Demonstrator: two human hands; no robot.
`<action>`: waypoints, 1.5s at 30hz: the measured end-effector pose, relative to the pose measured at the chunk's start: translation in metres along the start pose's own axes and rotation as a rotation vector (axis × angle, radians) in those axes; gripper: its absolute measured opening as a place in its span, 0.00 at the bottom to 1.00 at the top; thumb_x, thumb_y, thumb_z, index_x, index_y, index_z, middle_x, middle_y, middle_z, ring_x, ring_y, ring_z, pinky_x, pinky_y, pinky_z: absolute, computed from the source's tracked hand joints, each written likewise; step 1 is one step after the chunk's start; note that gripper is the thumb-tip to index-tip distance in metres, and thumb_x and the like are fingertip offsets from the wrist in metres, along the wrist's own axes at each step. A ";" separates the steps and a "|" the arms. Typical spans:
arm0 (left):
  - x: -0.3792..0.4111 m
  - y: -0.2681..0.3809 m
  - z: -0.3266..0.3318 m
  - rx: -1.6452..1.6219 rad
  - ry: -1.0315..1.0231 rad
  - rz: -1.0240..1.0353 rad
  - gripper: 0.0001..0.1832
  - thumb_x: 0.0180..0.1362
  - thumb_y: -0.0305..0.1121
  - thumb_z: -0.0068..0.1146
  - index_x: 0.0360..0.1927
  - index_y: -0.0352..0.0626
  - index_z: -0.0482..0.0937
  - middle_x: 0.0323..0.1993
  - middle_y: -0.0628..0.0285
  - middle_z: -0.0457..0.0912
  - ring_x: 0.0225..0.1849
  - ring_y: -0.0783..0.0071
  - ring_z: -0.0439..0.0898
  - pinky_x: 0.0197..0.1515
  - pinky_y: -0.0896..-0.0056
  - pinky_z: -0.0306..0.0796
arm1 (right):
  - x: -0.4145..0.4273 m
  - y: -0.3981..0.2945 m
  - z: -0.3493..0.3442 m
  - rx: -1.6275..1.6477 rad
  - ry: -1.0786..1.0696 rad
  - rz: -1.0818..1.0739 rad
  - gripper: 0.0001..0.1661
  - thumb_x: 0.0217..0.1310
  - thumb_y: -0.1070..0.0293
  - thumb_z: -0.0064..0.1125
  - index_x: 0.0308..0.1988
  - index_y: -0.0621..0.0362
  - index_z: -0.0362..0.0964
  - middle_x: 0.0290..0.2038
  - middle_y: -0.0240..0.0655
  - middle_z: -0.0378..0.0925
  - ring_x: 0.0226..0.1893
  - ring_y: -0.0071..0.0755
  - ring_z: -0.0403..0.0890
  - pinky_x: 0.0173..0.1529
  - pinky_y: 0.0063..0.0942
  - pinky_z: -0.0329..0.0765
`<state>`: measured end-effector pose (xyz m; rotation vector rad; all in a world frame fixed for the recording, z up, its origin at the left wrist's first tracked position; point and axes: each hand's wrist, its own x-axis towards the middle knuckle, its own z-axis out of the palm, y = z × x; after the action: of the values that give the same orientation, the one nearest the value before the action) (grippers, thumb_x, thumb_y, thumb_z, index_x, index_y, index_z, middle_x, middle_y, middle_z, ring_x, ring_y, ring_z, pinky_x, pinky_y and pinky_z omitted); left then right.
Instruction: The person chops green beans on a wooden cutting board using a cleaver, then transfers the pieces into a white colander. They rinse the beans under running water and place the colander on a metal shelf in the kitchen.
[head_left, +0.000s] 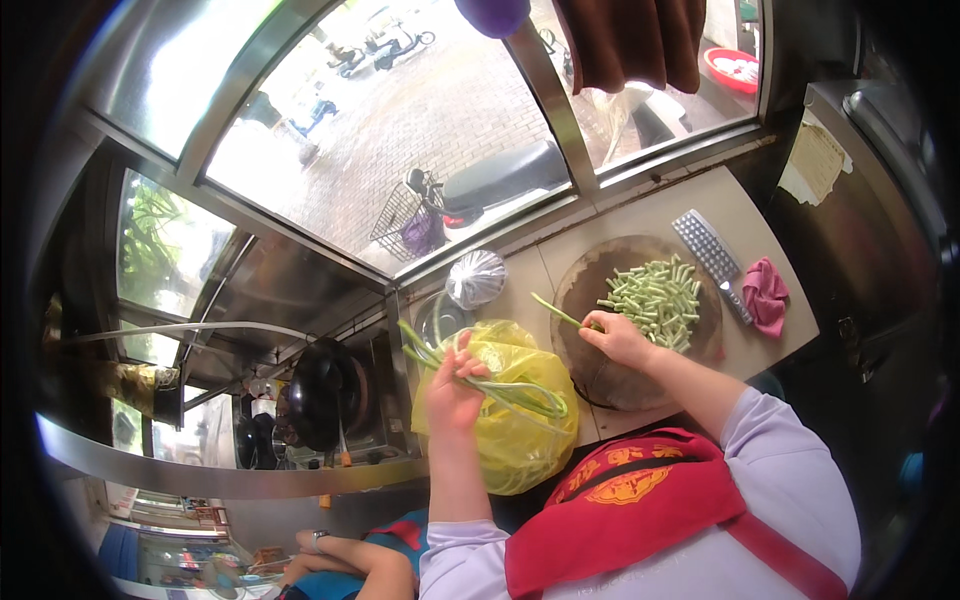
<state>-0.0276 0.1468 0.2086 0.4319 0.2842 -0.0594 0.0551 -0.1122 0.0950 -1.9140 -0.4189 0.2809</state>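
Note:
My left hand (454, 386) grips a loose bunch of long green beans (529, 395), holding it over a yellow plastic bag (499, 461). The bean ends stick out on both sides of the fist. My right hand (621, 340) pinches a green bean stem (555, 308) above a round wooden chopping block (583, 281); how many stems it holds is hidden by the fingers. A heap of short-cut bean pieces (656, 296) lies on the block, just beyond my right hand. To the right of the heap, a cleaver (706, 246) with a dimpled blade rests across the block's edge.
A crumpled pink cloth (765, 296) lies by the cleaver handle. Behind the yellow bag stands a plastic-covered round container (477, 279) near the window frame. A black wok (324, 394) is at the left. Another person's forearms (352, 562) show at lower left.

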 end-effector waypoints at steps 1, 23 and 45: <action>0.006 -0.005 -0.005 0.042 0.062 0.005 0.19 0.64 0.30 0.45 0.55 0.31 0.64 0.34 0.64 0.71 0.27 0.81 0.66 0.35 0.77 0.64 | 0.001 -0.022 -0.003 0.128 0.002 -0.008 0.14 0.58 0.59 0.53 0.37 0.59 0.73 0.26 0.43 0.76 0.30 0.40 0.77 0.35 0.35 0.72; 0.036 -0.049 0.062 0.511 0.022 0.460 0.10 0.64 0.37 0.46 0.38 0.40 0.73 0.37 0.57 0.79 0.51 0.60 0.74 0.58 0.56 0.66 | 0.021 0.008 -0.026 0.846 0.100 0.458 0.07 0.60 0.67 0.44 0.29 0.55 0.66 0.17 0.23 0.60 0.13 0.18 0.58 0.15 0.19 0.57; 0.045 -0.026 0.070 0.422 0.033 0.361 0.10 0.65 0.36 0.43 0.39 0.41 0.71 0.42 0.55 0.75 0.53 0.56 0.73 0.59 0.50 0.64 | -0.033 -0.024 -0.012 1.151 -0.369 0.331 0.14 0.66 0.64 0.44 0.46 0.61 0.67 0.33 0.33 0.75 0.32 0.27 0.75 0.36 0.25 0.74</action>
<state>0.0308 0.0941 0.2458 0.8977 0.2217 0.2454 0.0257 -0.1282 0.1222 -0.7762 -0.1043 0.8819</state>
